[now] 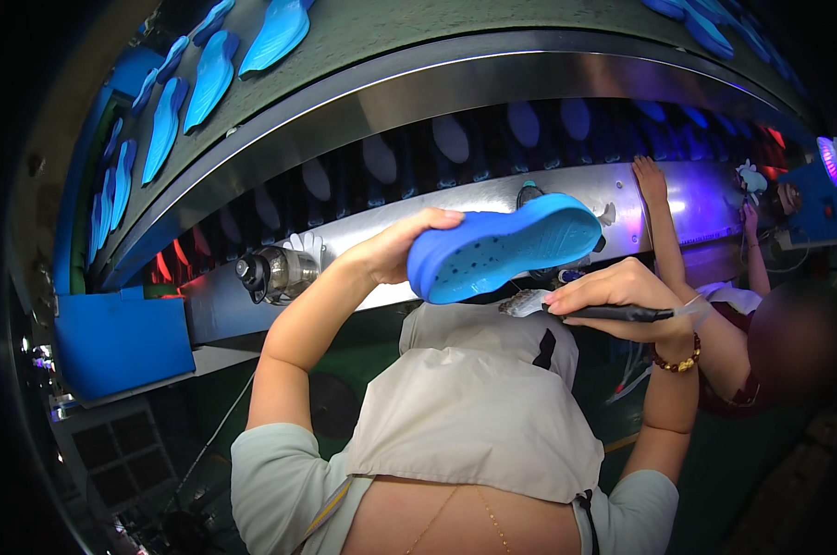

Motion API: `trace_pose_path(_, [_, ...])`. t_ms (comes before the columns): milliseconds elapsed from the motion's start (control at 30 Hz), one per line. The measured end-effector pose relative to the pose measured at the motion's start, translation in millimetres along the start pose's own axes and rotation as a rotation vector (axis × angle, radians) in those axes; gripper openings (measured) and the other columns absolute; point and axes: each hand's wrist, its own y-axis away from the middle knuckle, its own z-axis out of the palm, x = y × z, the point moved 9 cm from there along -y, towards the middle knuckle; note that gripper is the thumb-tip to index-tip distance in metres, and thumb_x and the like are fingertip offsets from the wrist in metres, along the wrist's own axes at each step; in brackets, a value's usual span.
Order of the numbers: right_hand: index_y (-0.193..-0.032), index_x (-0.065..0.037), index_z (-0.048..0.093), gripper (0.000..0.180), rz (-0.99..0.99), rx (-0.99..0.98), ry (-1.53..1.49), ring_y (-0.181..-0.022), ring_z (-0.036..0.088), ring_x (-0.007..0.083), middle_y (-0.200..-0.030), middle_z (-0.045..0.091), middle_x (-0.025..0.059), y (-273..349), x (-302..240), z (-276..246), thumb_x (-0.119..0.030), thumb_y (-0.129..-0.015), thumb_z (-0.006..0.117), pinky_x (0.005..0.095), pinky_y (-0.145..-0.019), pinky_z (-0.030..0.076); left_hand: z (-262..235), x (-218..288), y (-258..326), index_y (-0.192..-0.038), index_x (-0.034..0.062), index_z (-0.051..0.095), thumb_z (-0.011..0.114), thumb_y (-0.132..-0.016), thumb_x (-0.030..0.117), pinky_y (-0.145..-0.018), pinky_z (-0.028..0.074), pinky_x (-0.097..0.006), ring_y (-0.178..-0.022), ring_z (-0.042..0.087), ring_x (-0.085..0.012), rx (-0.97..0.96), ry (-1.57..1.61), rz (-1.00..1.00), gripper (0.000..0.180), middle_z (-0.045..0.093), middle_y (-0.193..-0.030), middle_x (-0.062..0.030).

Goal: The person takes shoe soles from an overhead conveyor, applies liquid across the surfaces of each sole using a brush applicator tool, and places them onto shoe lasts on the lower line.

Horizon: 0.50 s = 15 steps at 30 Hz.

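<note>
My left hand (395,245) grips one end of a blue foam shoe piece (506,248), fingers mostly hidden behind it. The piece is tilted, with a darker blue rim and a lighter blue face dotted with small holes. Just below its right part, my right hand (617,298) is closed around the dark handle of a brush. The pale bristles of the brush (524,303) point left, close to the piece's lower edge; whether they touch it I cannot tell.
Beyond my hands runs a metal ledge (381,285) bearing a metal bottle (278,274). Rows of shoe pieces lie inside the machine behind it. Blue soles (210,81) lie on an upper green conveyor belt (381,28). At right, a co-worker's hand (651,176) rests near the ledge.
</note>
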Motion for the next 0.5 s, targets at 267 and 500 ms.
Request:
trace_pose_path(267, [-0.091,0.000,0.064,0.021,-0.017,0.196,-0.066,-0.085,0.062,0.0186,-0.093,0.065,0.0120,18.3,27.5,-18.0,0.001,-0.070,0.066,0.0279,-0.077,0.048,-35.8,12.3,-4.5,-0.099,-0.0042,0.058,0.052,-0.078,0.029,-0.078,0.048,-0.034,-0.079,0.061,-0.0243,0.082,0.134,0.235,0.039,0.062,-0.090,-0.0160])
trace_pose_path(500, [-0.094,-0.002,0.065,0.022,0.058,0.495,-0.309,-0.067,0.058,0.0069,-0.088,0.065,0.0073,19.0,39.3,-31.0,-0.005,-0.072,0.067,0.0173,-0.055,0.047,-51.8,4.0,-17.4,-0.098,0.0000,0.058,0.047,-0.075,0.040,-0.056,0.052,-0.048,-0.075,0.060,-0.0332,0.059,0.259,0.199,0.048,0.061,-0.087,-0.0189])
